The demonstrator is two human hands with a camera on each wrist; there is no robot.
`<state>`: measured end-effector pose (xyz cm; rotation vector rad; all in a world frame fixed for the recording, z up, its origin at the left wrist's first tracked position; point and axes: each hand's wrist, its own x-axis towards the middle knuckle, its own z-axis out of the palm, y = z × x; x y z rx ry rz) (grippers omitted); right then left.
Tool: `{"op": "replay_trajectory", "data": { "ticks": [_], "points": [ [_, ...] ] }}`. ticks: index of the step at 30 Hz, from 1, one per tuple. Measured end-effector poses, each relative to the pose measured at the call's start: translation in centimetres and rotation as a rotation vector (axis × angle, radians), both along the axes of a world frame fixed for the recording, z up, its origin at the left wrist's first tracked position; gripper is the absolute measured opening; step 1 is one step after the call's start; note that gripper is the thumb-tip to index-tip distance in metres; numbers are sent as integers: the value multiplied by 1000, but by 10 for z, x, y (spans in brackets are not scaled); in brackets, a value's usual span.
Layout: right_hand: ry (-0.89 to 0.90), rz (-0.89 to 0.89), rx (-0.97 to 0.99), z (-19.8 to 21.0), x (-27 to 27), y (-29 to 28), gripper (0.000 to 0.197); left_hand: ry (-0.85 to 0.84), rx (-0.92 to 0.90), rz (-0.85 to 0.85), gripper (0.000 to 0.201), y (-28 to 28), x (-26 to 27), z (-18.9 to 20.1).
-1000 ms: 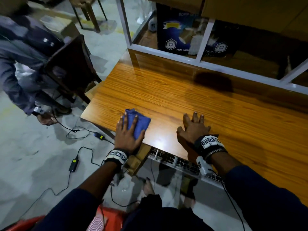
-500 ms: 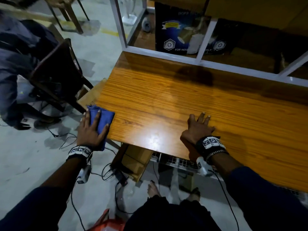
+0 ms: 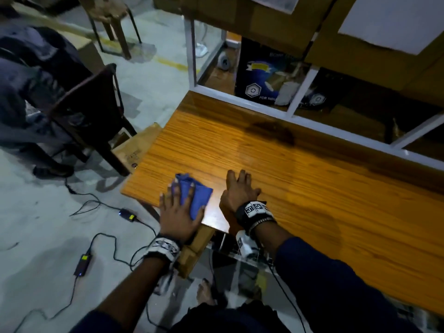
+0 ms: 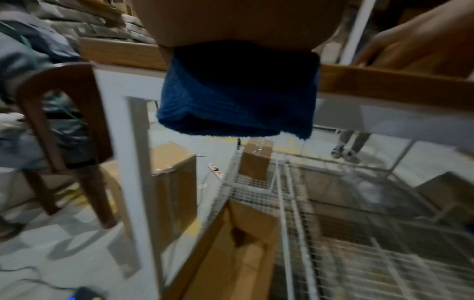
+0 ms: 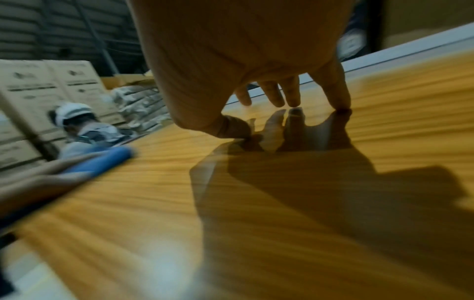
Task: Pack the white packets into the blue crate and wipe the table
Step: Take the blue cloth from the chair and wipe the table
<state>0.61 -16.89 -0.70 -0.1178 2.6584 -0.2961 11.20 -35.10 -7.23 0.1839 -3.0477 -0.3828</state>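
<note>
A folded blue cloth [image 3: 200,194] lies on the wooden table [image 3: 312,188] near its front left corner. My left hand [image 3: 177,205] presses on it with fingers spread and straight. In the left wrist view the cloth [image 4: 238,97] hangs over the table's front edge under my palm. My right hand [image 3: 239,191] rests flat on the table just right of the cloth. Its fingertips [image 5: 282,97] touch the wood and it holds nothing. The right wrist view shows the cloth [image 5: 102,160] at left. No white packets or blue crate are in view.
A dark wooden chair [image 3: 89,111] and a seated person [image 3: 24,92] are left of the table. Cables and power adapters [image 3: 83,260] lie on the floor. A white shelf frame [image 3: 300,92] borders the table's far edge. Cardboard boxes [image 4: 174,182] and a wire rack [image 4: 333,223] sit beneath.
My left hand swept the cloth left past the table's corner, then back right onto the table near my right hand. My right hand stayed flat on the table.
</note>
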Motion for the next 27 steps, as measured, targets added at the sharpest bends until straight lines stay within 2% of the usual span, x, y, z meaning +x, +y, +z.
{"op": "replay_trajectory", "data": {
  "ticks": [4,9,11,16,19,22,25,27],
  "points": [
    [10,63,28,3,-11,3,80,1,20,-95,80,55,22,9],
    [77,156,34,0,-25,26,81,-25,31,-124,80,60,26,5],
    [73,196,33,-1,-30,33,84,-30,36,-129,79,47,22,4],
    [98,237,-23,-7,-39,46,70,-40,-17,-27,74,-17,7,1],
    [79,262,-28,-15,-47,51,81,-117,-71,49,71,-68,-7,-4],
    [127,287,-22,-19,-49,54,87,-44,-193,-113,64,-95,-18,4],
    [148,278,-25,-22,-49,53,90,28,-82,1,79,-95,-27,13],
    [166,263,-10,-23,-53,50,92,-42,-57,36,81,-102,-39,12]
  ]
}}
